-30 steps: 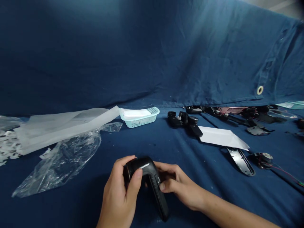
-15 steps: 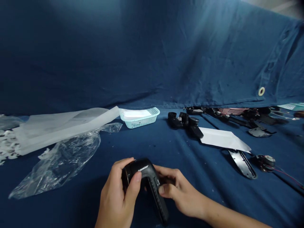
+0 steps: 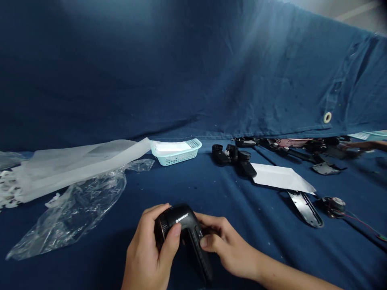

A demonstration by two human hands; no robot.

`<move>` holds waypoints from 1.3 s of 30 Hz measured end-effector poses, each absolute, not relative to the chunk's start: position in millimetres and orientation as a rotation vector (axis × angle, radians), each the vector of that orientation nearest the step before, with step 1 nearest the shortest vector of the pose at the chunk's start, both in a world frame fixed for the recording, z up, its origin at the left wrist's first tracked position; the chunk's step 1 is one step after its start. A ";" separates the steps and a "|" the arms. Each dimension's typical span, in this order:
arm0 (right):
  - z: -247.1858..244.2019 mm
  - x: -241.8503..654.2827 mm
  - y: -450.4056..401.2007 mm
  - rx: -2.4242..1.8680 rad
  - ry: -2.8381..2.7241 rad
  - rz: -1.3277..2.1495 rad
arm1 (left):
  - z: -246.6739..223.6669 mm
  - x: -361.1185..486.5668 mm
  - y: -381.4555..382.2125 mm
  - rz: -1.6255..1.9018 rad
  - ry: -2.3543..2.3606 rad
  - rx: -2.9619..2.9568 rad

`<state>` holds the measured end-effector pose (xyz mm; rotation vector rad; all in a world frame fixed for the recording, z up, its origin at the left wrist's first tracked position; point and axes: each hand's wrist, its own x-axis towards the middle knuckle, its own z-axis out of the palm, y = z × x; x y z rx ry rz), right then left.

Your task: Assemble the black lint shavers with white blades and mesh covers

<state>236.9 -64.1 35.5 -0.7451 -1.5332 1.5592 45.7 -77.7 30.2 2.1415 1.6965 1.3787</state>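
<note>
Both of my hands hold a black L-shaped handheld device [image 3: 181,217], much like a small hair dryer, with white lettering on its head. My left hand [image 3: 148,245] is wrapped round the ridged round end of the head, thumb on top. My right hand [image 3: 225,243] grips the upper handle from the side, its thumb pressed by a small control; the other fingertips are hidden behind the handle. The handle points down toward me, its lower end over the blue cloth [image 3: 236,225].
At the left lie white sheet sleeves [image 3: 81,161] and a clear plastic bag [image 3: 87,209]. A light blue basket [image 3: 178,155] holds white paper. Rightward are black housings [image 3: 232,155], white paper [image 3: 281,177], a shell half [image 3: 305,207] and a wired motor [image 3: 334,206]. Another person's hand [image 3: 370,146] shows far right.
The view has shifted slightly, and the scene sits a little further left. My grip on the device looks the same. Another person's hand has appeared at the right edge.
</note>
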 end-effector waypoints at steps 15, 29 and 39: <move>32.5 235.5 -64.1 -0.712 -1.097 1.923 | 29.7 41.9 -63.4 1.186 1.693 1.631; 33.9 265.9 -18.3 -0.899 -0.897 1.460 | 41.8 44.3 -56.5 1.017 1.535 1.233; 32.2 285.0 -2.8 -0.861 -0.846 1.701 | 44.1 47.3 -57.2 0.967 1.550 1.324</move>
